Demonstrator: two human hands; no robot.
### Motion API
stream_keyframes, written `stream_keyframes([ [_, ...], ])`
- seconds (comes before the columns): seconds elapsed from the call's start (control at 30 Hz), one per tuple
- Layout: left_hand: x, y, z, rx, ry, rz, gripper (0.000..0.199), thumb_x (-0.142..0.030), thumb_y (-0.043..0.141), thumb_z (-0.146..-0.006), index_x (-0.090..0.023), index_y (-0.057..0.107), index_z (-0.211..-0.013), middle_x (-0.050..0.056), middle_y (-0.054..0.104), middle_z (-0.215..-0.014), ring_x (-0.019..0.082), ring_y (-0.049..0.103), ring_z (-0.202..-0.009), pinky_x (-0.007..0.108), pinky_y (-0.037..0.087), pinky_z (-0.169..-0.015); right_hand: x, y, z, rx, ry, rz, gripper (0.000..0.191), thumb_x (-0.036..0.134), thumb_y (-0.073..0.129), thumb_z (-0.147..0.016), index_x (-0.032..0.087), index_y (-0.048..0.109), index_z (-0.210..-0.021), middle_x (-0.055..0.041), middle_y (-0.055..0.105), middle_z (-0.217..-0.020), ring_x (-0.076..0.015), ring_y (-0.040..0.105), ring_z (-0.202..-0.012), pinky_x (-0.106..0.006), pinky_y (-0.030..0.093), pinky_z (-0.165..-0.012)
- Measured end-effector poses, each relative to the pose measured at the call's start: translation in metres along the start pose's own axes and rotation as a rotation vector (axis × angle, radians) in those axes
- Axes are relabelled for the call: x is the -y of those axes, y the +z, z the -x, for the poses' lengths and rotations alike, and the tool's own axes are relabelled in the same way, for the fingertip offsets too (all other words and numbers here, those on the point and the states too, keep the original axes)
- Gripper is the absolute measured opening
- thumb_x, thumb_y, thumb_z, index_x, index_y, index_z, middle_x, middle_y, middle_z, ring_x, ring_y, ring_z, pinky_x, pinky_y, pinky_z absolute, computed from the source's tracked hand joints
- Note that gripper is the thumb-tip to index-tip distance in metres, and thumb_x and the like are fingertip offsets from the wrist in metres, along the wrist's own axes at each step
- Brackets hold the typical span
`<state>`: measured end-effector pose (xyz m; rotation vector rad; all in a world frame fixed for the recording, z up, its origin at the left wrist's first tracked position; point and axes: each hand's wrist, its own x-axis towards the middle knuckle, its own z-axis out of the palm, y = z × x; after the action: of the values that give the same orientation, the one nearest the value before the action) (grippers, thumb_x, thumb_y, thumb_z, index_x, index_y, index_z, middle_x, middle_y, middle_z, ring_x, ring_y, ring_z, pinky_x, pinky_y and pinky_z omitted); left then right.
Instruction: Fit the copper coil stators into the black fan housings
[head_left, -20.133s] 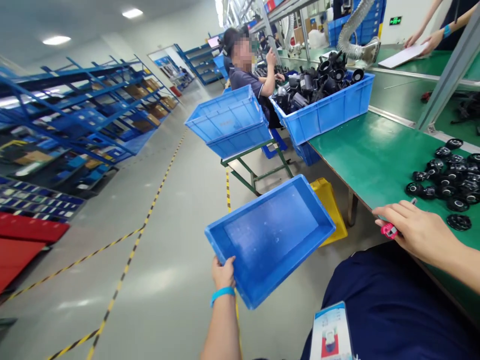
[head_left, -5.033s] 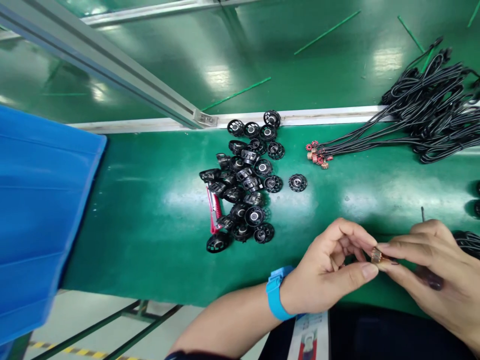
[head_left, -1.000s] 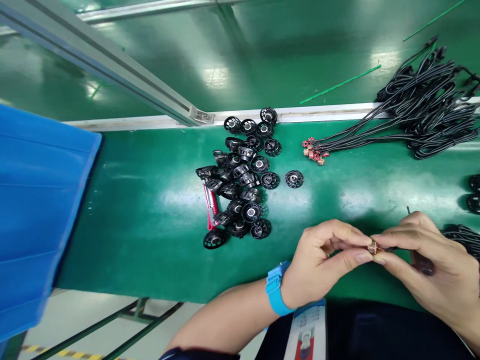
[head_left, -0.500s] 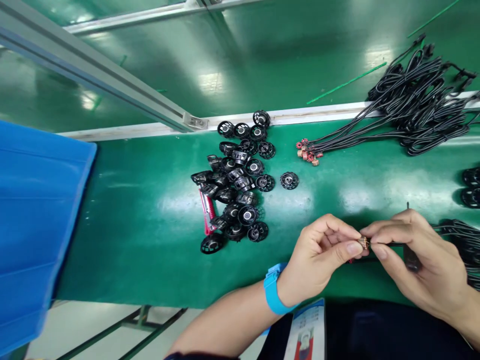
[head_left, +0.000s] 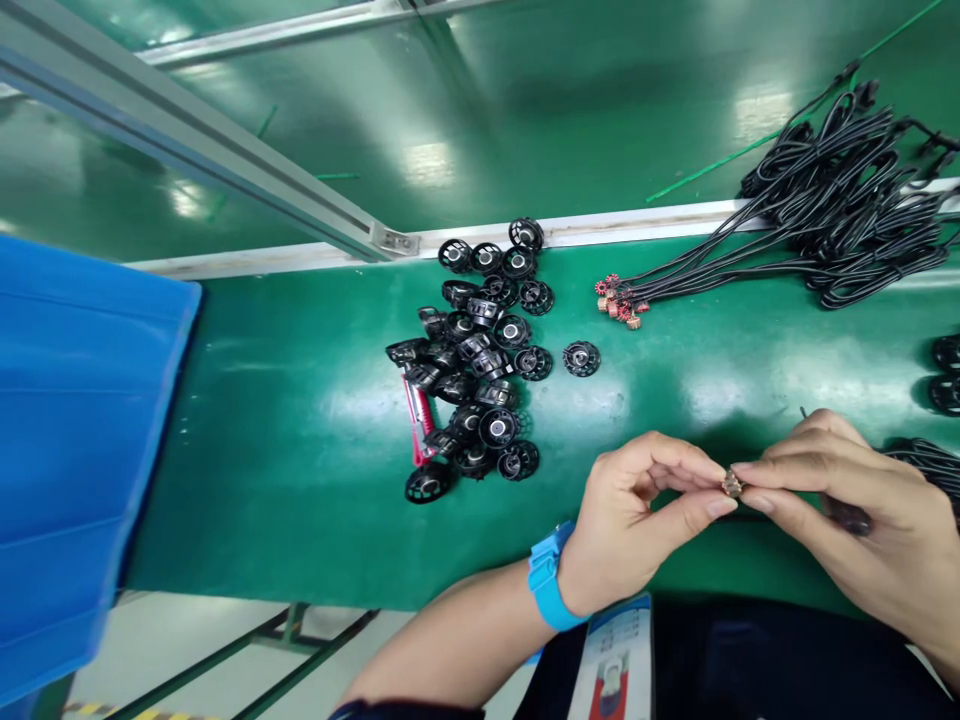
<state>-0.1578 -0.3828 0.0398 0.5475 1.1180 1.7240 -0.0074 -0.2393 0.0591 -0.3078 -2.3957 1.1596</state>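
A small copper-wound stator (head_left: 731,484) is pinched between the fingertips of both hands, low on the right of the bench. My left hand (head_left: 641,515), with a blue strap at the wrist, grips it from the left between thumb and forefinger. From the right, my right hand (head_left: 840,510) closes thumb and forefinger on its other side. A dark tool (head_left: 851,517) lies inside the right palm, mostly hidden by the fingers; its thin tip shows above the knuckles. Beyond the hands, several similar stators (head_left: 619,303) with red and copper ends lie attached to black cables.
Black round wheel-like housings (head_left: 480,365) lie piled mid-bench, partly over a red-handled cutter (head_left: 418,420). Coiled black cables (head_left: 840,200) lie at back right, more cables (head_left: 926,465) beside the right hand. A blue bin (head_left: 82,460) stands left; a metal post (head_left: 225,140) rises behind.
The stator has turned, so its end face shows more toward me. My right hand has shifted slightly right, and the dark tool in it has tilted. The whole view has moved a little.
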Motion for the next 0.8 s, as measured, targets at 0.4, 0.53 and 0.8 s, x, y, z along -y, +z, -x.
stream_keyframes([
  [0.4,-0.011,-0.013,-0.001,-0.014,0.275,-0.584,0.033,-0.032,0.082,-0.093,-0.023,0.071,-0.122,0.005,0.078,-0.105,0.017,0.077,-0.090,0.027,0.066,-0.081,0.000,0.001,0.004,-0.095,0.331,-0.302,0.005,0.021,0.068,-0.099,0.025,0.071,-0.100,-0.0009,0.063,-0.083,-0.0144,0.056,-0.075,-0.030,0.043,-0.063],
  [0.53,-0.028,-0.038,-0.014,-0.145,0.604,-1.407,0.036,-0.021,0.076,-0.095,-0.025,0.069,-0.131,0.012,0.071,-0.131,0.030,0.071,-0.119,0.046,0.059,-0.102,-0.013,-0.010,0.001,-0.253,0.467,-0.751,0.013,0.036,0.070,-0.097,0.024,0.070,-0.094,-0.0017,0.050,-0.077,-0.0162,0.045,-0.072,-0.032,0.038,-0.063],
  [0.8,-0.034,-0.070,-0.030,-0.092,0.535,-1.976,0.034,-0.022,0.050,-0.106,-0.017,0.063,-0.137,0.021,0.069,-0.136,0.044,0.069,-0.114,0.055,0.054,-0.083,-0.024,-0.035,-0.017,-0.396,0.432,-0.962,0.049,0.049,0.072,-0.091,0.024,0.033,-0.074,0.0038,0.019,-0.067,-0.0160,0.021,-0.062,-0.029,0.026,-0.052],
])
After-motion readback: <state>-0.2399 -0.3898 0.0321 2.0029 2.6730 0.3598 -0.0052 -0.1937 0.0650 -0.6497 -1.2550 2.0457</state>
